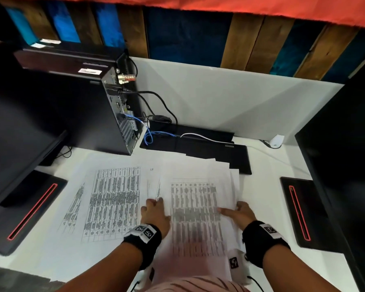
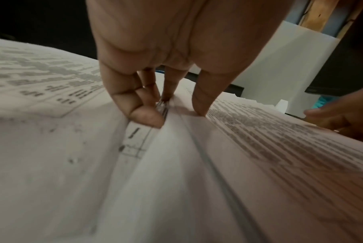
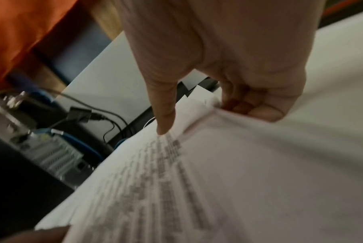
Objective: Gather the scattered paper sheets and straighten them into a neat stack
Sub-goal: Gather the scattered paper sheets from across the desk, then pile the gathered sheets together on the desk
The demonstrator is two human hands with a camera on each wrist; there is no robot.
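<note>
A loose pile of printed sheets (image 1: 195, 209) lies fanned on the white desk (image 1: 268, 165) in front of me, its edges uneven. My left hand (image 1: 156, 204) grips the pile's left edge, thumb (image 2: 201, 105) on top and fingers (image 2: 147, 115) curled against the edge. On the right edge my right hand (image 1: 232, 209) pinches the pile, thumb (image 3: 164, 123) on the top sheet and fingers (image 3: 259, 111) curled under it. Two more printed sheets (image 1: 114, 203) lie flat to the left, partly overlapped, outside the pile. The wrist views are blurred.
A black computer tower (image 1: 105, 106) with cables (image 1: 154, 133) stands at the back left. Black monitors flank the desk, left (image 1: 19, 127) and right (image 1: 346, 165), each on a red-lined base (image 1: 299, 211). A flat black device (image 1: 198, 144) lies behind the papers.
</note>
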